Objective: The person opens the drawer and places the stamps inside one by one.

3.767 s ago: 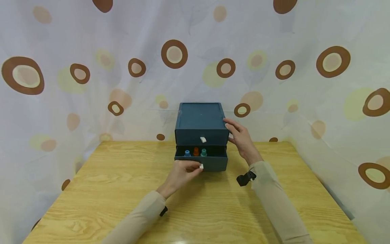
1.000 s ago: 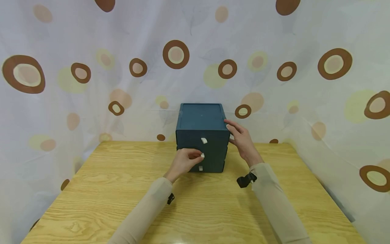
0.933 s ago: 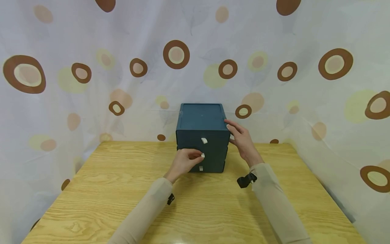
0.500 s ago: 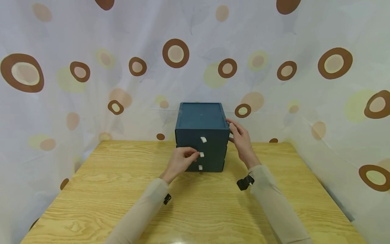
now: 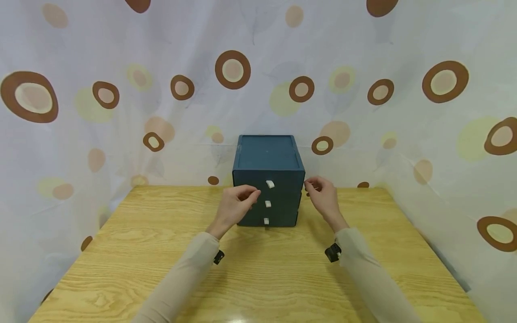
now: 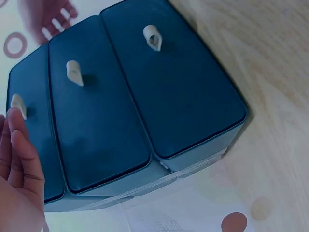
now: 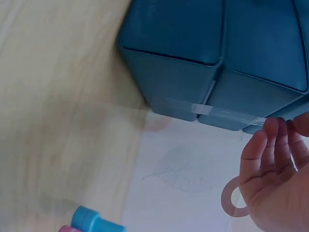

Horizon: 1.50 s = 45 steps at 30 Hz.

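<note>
A dark blue three-drawer cabinet (image 5: 266, 152) stands at the back of the table, all its drawers pushed in. Each front bears a small white pull tab: top (image 5: 270, 184), middle (image 5: 268, 203) and bottom (image 5: 266, 221). In front of the left part of the drawers is my left hand (image 5: 232, 206), fingers loosely bent and holding nothing. The left wrist view has its fingertips beside the top tab (image 6: 18, 105). My right hand (image 5: 325, 199) hovers by the cabinet's right side, fingers relaxed with nothing between them; in the right wrist view (image 7: 275, 179) its palm shows.
A wooden table (image 5: 161, 251) extends around the cabinet, with a patterned white cloth (image 5: 258, 107) behind and at the sides. At the bottom of the right wrist view lie a blue cylindrical thing (image 7: 94, 221) and part of a pink one (image 7: 69, 229).
The middle drawer, earlier pulled out with small coloured things inside, is now in. My left hand has let go of its tab and moved up-left; my right hand has left the cabinet's top edge, lowering.
</note>
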{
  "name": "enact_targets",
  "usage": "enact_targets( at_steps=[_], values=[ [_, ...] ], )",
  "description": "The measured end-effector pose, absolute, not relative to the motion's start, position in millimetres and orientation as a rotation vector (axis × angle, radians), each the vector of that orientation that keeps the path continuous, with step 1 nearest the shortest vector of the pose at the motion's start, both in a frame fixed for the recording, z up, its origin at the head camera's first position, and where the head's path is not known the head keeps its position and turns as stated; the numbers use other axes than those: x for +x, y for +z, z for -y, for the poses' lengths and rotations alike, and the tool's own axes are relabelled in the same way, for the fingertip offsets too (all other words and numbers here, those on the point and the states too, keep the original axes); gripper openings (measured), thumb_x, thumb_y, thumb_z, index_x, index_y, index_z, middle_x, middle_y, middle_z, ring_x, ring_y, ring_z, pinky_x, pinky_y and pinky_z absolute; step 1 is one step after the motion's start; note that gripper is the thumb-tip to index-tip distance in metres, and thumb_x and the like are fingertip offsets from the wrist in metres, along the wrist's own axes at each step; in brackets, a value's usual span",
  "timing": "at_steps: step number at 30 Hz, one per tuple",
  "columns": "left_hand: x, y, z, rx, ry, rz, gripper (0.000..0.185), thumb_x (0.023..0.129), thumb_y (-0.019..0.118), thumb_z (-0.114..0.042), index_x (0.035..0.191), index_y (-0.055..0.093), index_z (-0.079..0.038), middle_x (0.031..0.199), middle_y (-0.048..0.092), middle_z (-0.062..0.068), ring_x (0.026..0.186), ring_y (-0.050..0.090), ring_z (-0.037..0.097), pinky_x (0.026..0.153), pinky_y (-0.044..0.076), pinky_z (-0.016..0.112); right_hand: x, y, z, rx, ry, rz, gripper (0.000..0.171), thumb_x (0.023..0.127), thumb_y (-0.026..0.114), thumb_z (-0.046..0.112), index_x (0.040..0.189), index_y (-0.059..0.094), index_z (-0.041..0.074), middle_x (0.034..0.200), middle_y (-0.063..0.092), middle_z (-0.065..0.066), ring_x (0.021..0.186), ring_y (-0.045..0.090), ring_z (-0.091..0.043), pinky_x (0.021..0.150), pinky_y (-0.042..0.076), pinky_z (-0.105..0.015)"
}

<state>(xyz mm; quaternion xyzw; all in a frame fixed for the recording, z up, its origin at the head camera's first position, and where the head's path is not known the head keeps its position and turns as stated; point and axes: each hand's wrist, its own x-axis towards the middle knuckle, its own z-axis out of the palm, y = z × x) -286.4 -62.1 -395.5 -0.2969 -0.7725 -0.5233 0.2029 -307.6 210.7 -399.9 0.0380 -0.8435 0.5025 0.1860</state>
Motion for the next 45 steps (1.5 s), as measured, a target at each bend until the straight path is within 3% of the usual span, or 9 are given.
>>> enact_targets(
  at_steps=[8, 12, 19, 26, 34, 38, 41, 45],
  values=[
    [-283.6, -384.8, 60.9, -0.755, -1.482, 2.025, 0.013, 0.092, 0.067, -0.007, 0.094, 0.074, 0.005, 0.073, 0.070, 0.018, 0.058, 0.062, 0.035, 0.052, 0.049, 0.019, -289.1, -416.9, -209.4, 0.037, 1.418, 2.592, 0.024, 0.098, 0.053, 0.019, 0.107, 0.067, 0.001, 0.087, 0.071, -0.018, 0.076, 0.069, -0.030, 0.060, 0.056, -0.031],
    [-274.1, -371.2, 58.7, -0.714, -1.478, 1.878, 0.011, 0.091, 0.067, 0.000, 0.093, 0.073, 0.009, 0.076, 0.070, 0.022, 0.057, 0.060, 0.034, 0.053, 0.047, 0.020, -283.0, -424.4, -209.3, 0.004, 1.617, 2.623, 0.026, 0.097, 0.053, 0.015, 0.107, 0.065, -0.005, 0.087, 0.070, -0.022, 0.075, 0.070, -0.030, 0.064, 0.060, -0.037],
    [-270.9, -364.5, 61.0, -0.565, -1.409, 1.707, 0.007, 0.086, 0.070, 0.004, 0.089, 0.075, 0.007, 0.074, 0.068, 0.019, 0.058, 0.055, 0.015, 0.050, 0.044, 0.021, -273.6, -441.2, -207.7, -0.006, 1.756, 2.758, 0.028, 0.098, 0.055, 0.015, 0.101, 0.069, -0.009, 0.082, 0.071, -0.016, 0.070, 0.070, -0.021, 0.068, 0.061, -0.040],
    [-278.6, -357.6, 65.2, -0.532, -1.363, 1.647, 0.010, 0.087, 0.069, 0.003, 0.095, 0.073, 0.009, 0.078, 0.063, 0.019, 0.062, 0.052, 0.022, 0.053, 0.040, 0.018, -270.4, -445.8, -192.8, 0.116, 1.910, 2.831, 0.033, 0.100, 0.055, 0.019, 0.114, 0.067, -0.008, 0.091, 0.073, -0.014, 0.077, 0.072, -0.019, 0.071, 0.061, -0.038],
    [-284.2, -349.4, 67.1, -0.501, -1.451, 1.753, 0.017, 0.092, 0.066, 0.000, 0.103, 0.071, 0.010, 0.105, 0.058, 0.024, 0.083, 0.050, 0.039, 0.060, 0.033, 0.019, -272.8, -453.6, -177.2, 0.107, 2.127, 2.783, 0.036, 0.100, 0.056, 0.021, 0.120, 0.064, -0.009, 0.096, 0.073, -0.014, 0.078, 0.071, -0.015, 0.074, 0.061, -0.034],
    [-287.6, -348.8, 70.7, -0.487, -1.496, 1.817, 0.019, 0.093, 0.064, -0.002, 0.106, 0.070, 0.010, 0.113, 0.059, 0.023, 0.087, 0.054, 0.040, 0.063, 0.040, 0.020, -274.5, -456.7, -170.1, 0.077, 2.174, 2.769, 0.039, 0.099, 0.058, 0.022, 0.122, 0.063, -0.010, 0.094, 0.073, -0.009, 0.078, 0.071, -0.013, 0.072, 0.060, -0.031],
    [-289.6, -346.7, 74.9, -0.479, -1.523, 1.889, 0.021, 0.095, 0.063, -0.005, 0.110, 0.070, 0.009, 0.119, 0.059, 0.023, 0.095, 0.058, 0.038, 0.070, 0.048, 0.028, -275.2, -457.9, -164.1, 0.098, 2.152, 2.778, 0.039, 0.099, 0.058, 0.021, 0.122, 0.062, -0.010, 0.093, 0.073, -0.010, 0.078, 0.072, -0.013, 0.071, 0.060, -0.031],
    [-292.9, -340.6, 82.0, -0.498, -1.629, 2.006, 0.026, 0.097, 0.061, -0.010, 0.117, 0.068, 0.006, 0.125, 0.059, 0.022, 0.113, 0.057, 0.035, 0.086, 0.051, 0.043, -275.4, -458.3, -157.0, 0.184, 2.035, 2.733, 0.032, 0.099, 0.057, 0.014, 0.119, 0.064, -0.010, 0.092, 0.072, -0.020, 0.075, 0.071, -0.018, 0.068, 0.060, -0.036]
  ],
)
